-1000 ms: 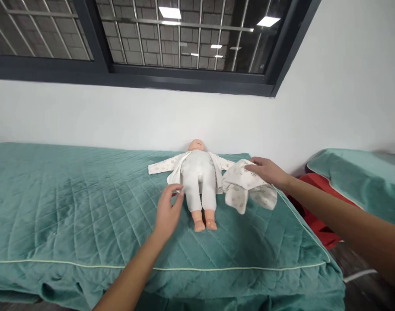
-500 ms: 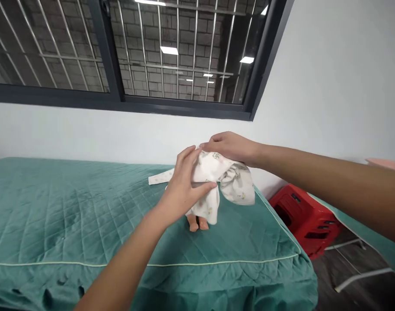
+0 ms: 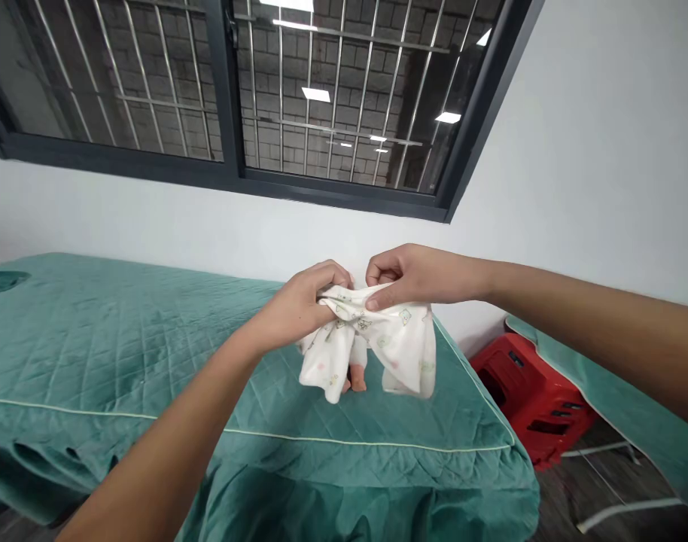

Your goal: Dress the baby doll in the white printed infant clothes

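Observation:
A white baby garment [image 3: 407,339] with small printed figures hangs bunched between my two hands. My left hand [image 3: 310,301] grips its upper edge on the left, fingers curled into the cloth. Close beside it, my right hand [image 3: 403,277] pinches the top edge between thumb and fingers. Behind and below the cloth, the feet of a doll [image 3: 357,378] show on the green quilted bed cover [image 3: 208,354]. The cloth and my hands hide the rest of the doll.
A dark-framed window [image 3: 344,188] with metal bars is set in the white wall [image 3: 254,226] behind the bed. Right of the bed lies a red plastic stool [image 3: 539,403], near another green-covered surface [image 3: 620,406] with pale metal legs.
My left hand has closed from a spread pose onto the cloth. The garment has been gathered at its top and now drapes down on both sides. The view has tilted slightly.

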`<state>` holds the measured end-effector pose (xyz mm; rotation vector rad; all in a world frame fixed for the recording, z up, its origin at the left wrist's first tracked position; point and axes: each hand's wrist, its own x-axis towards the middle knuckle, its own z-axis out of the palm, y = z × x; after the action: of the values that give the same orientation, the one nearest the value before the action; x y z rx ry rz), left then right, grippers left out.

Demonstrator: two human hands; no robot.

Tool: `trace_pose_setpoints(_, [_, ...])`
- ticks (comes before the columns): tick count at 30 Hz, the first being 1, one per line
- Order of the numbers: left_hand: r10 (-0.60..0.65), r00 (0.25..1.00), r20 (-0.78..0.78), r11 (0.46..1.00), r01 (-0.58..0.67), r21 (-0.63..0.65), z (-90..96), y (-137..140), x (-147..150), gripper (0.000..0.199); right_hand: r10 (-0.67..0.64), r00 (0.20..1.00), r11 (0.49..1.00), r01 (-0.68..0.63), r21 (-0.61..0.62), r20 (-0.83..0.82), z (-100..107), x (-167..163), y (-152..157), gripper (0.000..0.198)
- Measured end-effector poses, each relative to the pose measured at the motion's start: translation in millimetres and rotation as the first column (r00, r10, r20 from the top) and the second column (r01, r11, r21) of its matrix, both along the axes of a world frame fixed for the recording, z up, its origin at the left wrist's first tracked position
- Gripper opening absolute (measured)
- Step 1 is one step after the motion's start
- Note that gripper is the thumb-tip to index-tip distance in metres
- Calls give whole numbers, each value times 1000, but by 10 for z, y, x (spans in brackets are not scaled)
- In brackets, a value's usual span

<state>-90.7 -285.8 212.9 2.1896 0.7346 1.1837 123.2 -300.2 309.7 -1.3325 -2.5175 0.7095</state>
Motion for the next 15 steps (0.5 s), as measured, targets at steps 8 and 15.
trace_pose_setpoints(8, [-23,990,138,950,64,-304,105,-19,-39,19,-134,988,894,87,440,76,151,74,69,21])
trace_pose_setpoints(15, [78,872,483,800,234,-552,104,260,120,20,55,990,633,-134,763,128,-176,81,154,35])
